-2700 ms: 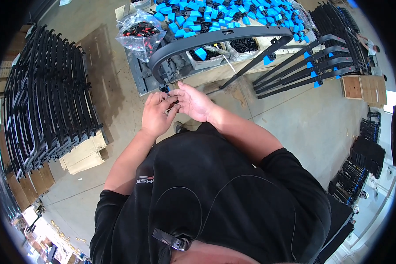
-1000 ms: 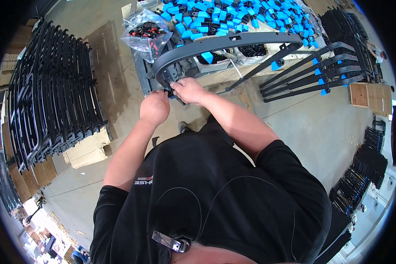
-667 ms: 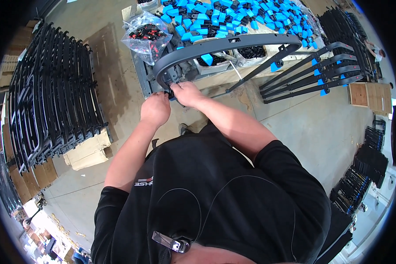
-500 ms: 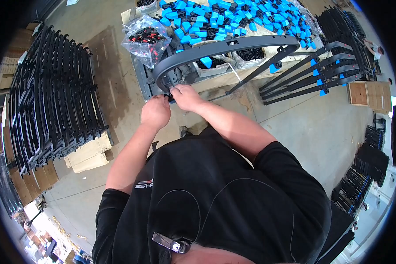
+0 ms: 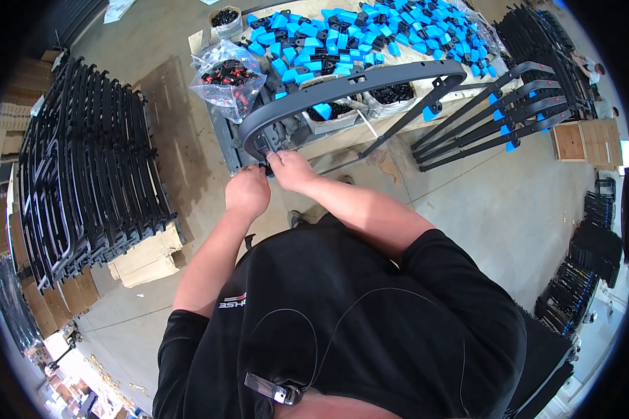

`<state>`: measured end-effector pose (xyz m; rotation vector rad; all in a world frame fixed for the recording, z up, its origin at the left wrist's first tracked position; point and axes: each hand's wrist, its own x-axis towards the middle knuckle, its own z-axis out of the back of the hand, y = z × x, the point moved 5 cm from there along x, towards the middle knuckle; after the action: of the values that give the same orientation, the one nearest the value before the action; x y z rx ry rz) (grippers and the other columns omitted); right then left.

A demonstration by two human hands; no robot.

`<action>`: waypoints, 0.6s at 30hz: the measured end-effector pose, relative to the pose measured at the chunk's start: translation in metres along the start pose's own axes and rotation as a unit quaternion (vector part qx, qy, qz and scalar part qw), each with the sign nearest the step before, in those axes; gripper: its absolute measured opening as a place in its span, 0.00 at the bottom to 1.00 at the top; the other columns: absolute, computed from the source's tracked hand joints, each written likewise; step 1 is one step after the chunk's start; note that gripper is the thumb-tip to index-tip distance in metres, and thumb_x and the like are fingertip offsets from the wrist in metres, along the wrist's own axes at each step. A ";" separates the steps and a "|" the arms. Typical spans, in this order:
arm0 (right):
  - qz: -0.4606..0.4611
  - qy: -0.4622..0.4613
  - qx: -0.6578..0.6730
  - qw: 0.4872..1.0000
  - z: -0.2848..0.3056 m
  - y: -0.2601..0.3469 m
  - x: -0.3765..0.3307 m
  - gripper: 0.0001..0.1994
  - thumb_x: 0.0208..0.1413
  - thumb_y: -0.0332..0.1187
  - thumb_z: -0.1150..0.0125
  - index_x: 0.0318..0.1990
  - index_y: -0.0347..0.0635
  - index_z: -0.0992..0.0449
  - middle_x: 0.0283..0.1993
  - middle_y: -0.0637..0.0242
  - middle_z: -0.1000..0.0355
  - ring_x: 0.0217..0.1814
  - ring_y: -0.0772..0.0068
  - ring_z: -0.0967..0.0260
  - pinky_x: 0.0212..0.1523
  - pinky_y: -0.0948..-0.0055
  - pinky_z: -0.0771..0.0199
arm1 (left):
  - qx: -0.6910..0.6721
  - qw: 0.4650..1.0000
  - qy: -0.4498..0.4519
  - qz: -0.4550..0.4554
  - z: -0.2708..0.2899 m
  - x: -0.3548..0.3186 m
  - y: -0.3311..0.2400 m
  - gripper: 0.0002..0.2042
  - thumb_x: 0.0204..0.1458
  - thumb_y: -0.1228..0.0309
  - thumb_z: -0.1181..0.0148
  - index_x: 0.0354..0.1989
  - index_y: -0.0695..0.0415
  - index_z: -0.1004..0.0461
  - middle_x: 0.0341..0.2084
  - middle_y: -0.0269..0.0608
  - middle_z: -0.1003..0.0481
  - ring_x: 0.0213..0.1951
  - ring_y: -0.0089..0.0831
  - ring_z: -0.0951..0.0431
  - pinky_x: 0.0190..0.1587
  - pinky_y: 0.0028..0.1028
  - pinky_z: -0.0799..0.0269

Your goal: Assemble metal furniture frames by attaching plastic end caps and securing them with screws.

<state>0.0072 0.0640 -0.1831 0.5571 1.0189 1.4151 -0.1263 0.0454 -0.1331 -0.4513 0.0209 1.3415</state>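
While both hands pinch at the near end of the curved dark grey plastic frame (image 5: 342, 87) resting on the workbench (image 5: 342, 136), left hand (image 5: 247, 192) and right hand (image 5: 291, 170) closed on a small black fitting (image 5: 268, 167), seating appears unfinished, with many loose blue-and-black clips (image 5: 370, 35) still heaped beyond.

Matt dark grey curved frame bar (image 5: 342, 87) of smooth painted metal, glossy bright blue plastic caps (image 5: 370, 35), crinkled clear plastic bag (image 5: 227, 77), rough brown cardboard sheet (image 5: 182, 133), matt black stacked frames (image 5: 84, 167), smooth pale concrete floor (image 5: 496, 209).
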 end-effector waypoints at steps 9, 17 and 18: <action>-0.022 0.026 -0.009 0.999 0.000 -0.001 -0.002 0.25 0.68 0.48 0.57 0.44 0.32 0.23 0.44 0.37 0.24 0.51 0.34 0.28 0.54 0.44 0.30 | 0.011 1.000 0.003 0.007 0.009 -0.004 -0.012 0.17 0.67 0.64 0.56 0.40 0.63 0.23 0.40 0.58 0.20 0.46 0.53 0.20 0.50 0.47 0.24; -0.039 0.009 0.058 0.998 0.006 0.001 -0.007 0.24 0.69 0.48 0.58 0.41 0.31 0.25 0.45 0.36 0.25 0.50 0.33 0.28 0.54 0.43 0.31 | 0.000 1.000 -0.003 0.017 0.006 -0.001 -0.012 0.15 0.66 0.64 0.55 0.40 0.62 0.24 0.39 0.59 0.21 0.44 0.56 0.21 0.48 0.50 0.25; -0.039 0.033 0.072 0.996 0.005 -0.003 -0.005 0.25 0.69 0.49 0.57 0.40 0.31 0.25 0.45 0.36 0.25 0.50 0.32 0.28 0.54 0.43 0.30 | 0.003 1.000 -0.002 0.012 0.006 -0.002 -0.014 0.15 0.66 0.64 0.55 0.40 0.62 0.24 0.39 0.59 0.21 0.44 0.56 0.21 0.48 0.50 0.25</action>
<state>0.0137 0.0599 -0.1813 0.5723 1.1897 1.3056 -0.1145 0.0438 -0.1227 -0.4448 0.0265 1.3662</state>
